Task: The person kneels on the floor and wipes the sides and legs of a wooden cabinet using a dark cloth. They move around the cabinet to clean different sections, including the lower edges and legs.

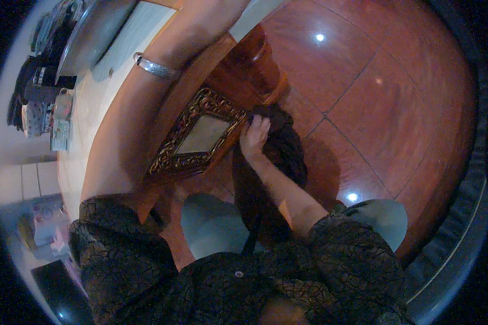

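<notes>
My left arm, with a silver bangle [156, 68] at the wrist, reaches up past the top edge; my left hand is out of view. Under that arm, an ornate carved frame [206, 102] surrounds a pale flat panel [203, 134]; I cannot tell whether it is a mirror or a picture. Just right of the frame, my right hand [255, 136] has its fingers bent over the upper part of a dark cloth bag or bundle [286, 150]. The dark fabric hangs down between my knees in pale trousers [213, 223].
A brown, rounded wooden or clay object [262, 69] stands beyond the frame. Red-brown tiles [362, 101] cover the floor at right. Along the left runs a pale tabletop [105, 87], carrying a mug [64, 103], a small box [60, 134] and a large grey panel [95, 32].
</notes>
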A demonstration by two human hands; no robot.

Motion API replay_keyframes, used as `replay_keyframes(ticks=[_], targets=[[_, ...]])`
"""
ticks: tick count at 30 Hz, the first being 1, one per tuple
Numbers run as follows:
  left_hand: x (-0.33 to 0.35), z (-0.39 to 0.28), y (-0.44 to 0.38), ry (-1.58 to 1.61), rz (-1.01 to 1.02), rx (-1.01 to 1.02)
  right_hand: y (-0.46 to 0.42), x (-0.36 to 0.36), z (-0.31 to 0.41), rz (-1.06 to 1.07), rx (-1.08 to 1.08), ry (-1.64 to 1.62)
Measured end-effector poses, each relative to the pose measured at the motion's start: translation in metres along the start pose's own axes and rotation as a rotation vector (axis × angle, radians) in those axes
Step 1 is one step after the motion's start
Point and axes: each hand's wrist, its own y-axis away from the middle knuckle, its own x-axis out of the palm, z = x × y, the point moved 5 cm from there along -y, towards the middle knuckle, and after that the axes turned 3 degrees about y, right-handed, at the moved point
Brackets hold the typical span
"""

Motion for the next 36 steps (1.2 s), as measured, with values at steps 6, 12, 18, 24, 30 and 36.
replay_keyframes(ticks=[6,12,18,24,30,36], targets=[[-0.007,-0.003,0.01,-0.027,-0.015,-0.009,0.051,-0.003,0.031,0.093,-0.221,0.027],[-0.022,-0.038,0.011,0.025,0.021,0.114,0.109,0.02,0.015,0.4,-0.248,-0.245],[-0.029,-0.044,0.025,0.046,0.012,0.132,0.08,-0.051,0.148,0.141,-0.675,-0.381],[-0.01,-0.035,0.016,0.169,0.005,0.167,0.049,-0.024,0.046,-0.22,-0.125,-0.239],[-0.012,-0.027,0.019,0.126,-0.004,0.129,0.074,-0.044,0.104,-0.084,-0.317,-0.246],[-0.01,-0.02,0.02,0.104,0.019,0.137,0.084,-0.059,0.17,0.128,-0.789,-0.414]])
